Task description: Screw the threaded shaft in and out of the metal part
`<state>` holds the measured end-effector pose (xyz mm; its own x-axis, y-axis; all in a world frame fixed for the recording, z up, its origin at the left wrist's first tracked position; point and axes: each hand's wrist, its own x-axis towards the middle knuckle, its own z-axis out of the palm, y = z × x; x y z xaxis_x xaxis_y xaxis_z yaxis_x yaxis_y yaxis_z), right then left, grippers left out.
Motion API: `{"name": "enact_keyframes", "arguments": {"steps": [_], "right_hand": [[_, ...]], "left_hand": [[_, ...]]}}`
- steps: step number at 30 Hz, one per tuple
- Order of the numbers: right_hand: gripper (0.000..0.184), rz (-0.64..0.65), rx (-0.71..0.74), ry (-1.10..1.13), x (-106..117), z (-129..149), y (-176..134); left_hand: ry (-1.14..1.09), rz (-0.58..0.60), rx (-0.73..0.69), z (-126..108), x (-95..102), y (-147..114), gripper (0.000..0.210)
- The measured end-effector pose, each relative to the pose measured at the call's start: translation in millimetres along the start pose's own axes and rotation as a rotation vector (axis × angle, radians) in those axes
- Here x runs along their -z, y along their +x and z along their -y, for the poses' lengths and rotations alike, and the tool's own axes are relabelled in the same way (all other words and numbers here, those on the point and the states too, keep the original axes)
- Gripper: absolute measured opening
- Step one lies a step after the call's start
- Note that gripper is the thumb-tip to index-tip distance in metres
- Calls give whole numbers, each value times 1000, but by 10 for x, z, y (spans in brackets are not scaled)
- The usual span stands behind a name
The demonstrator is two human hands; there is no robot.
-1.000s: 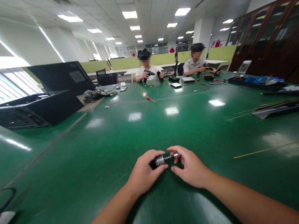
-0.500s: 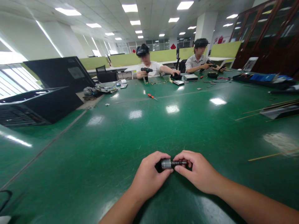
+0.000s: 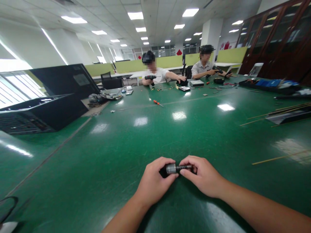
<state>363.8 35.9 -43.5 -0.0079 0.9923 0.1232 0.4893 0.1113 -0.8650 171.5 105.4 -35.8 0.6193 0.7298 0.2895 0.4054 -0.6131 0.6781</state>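
Observation:
Low in the middle of the head view, a small silver metal cylinder with a dark ridged shaft (image 3: 171,168) lies crosswise between my hands. My left hand (image 3: 153,182) is closed around its left end, thumb below and fingers above. That end looks black and is partly covered by the hand. My right hand (image 3: 205,177) pinches the narrow shaft on the right with thumb and fingertips. Both hands are just above or on the green tabletop (image 3: 116,152); whether the part touches the table I cannot tell.
An orange-handled screwdriver (image 3: 157,103) lies farther out. At left stands an open black computer case (image 3: 46,113). Thin yellowish rods (image 3: 272,160) and a black tray of blue items (image 3: 269,83) are at right. Across the table, two people hold power drills (image 3: 150,77).
The camera view has shifted slightly. My right hand's fingers have moved a little on the shaft, while my left hand keeps its hold on the cylinder.

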Motion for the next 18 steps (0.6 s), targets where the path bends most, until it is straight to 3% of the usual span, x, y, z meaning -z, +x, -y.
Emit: {"name": "enact_keyframes", "arguments": {"steps": [18], "right_hand": [[10,-8,4,12,-4,-1,-9]], "left_hand": [[7,-26,14,0,5,-3,28]]}}
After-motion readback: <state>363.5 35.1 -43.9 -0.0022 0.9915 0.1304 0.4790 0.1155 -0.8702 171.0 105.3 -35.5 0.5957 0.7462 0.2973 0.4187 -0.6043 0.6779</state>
